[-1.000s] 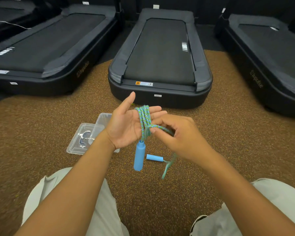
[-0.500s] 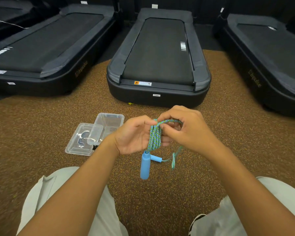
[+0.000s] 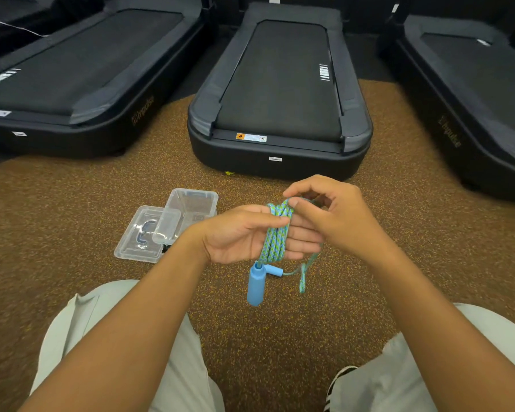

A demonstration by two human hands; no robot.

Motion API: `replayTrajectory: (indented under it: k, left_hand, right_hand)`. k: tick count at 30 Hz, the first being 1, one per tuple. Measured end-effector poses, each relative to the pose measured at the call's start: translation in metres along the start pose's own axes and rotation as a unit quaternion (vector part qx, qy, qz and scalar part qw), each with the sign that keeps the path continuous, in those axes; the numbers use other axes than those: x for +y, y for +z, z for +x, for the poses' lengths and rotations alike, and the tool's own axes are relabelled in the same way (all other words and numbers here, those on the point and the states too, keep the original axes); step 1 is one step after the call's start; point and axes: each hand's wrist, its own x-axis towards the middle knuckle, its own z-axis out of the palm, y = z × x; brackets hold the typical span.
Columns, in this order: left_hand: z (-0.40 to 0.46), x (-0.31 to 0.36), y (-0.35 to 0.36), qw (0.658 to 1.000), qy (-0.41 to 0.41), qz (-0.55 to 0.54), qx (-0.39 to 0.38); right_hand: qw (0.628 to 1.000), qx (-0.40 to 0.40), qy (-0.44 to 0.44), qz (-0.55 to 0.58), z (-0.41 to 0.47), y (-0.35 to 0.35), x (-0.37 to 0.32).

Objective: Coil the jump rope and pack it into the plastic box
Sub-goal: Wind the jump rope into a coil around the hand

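So the jump rope (image 3: 275, 233) is wrapped in several loops around the fingers of the left hand (image 3: 244, 233), right in the middle of the frame. The coil is pinned by the left thumb, which is laid across the strands, with the fingers stretched out under them. At the top of the coil, a strand is pinched between thumb and fingertips of the right hand (image 3: 333, 215), whose fingers are curled.

One blue handle (image 3: 255, 285) is left dangling straight down below the left hand, off the floor. The second handle (image 3: 274, 269) can be seen just behind it, lower centre, though whether it's lying on the floor or hanging can't really be told. A loose tail of rope (image 3: 304, 275) is hung down to the right of it.

The plastic box (image 3: 191, 209) is parked open on the speckled brown floor (image 3: 72, 218), left of centre, with its clear lid (image 3: 140, 236) laid beside it and partly under it. Three black treadmills (image 3: 280, 84) are lined up across the top of the frame. Light trousers (image 3: 87, 337) are seen at the bottom.
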Motion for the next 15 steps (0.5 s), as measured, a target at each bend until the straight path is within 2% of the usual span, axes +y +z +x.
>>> replayTrajectory:
  k: [9,15]
  left_hand:
    - [-0.003,0.002,-0.001,0.999,-0.002,-0.023,-0.046]
    - [-0.004,0.004,0.000,0.996,0.009,-0.058,-0.064]
  right_hand:
    - [0.994,0.001,0.053,0.091,0.003,0.008,0.016]
    - [0.990,0.006,0.059,0.130,0.001,0.016,0.021]
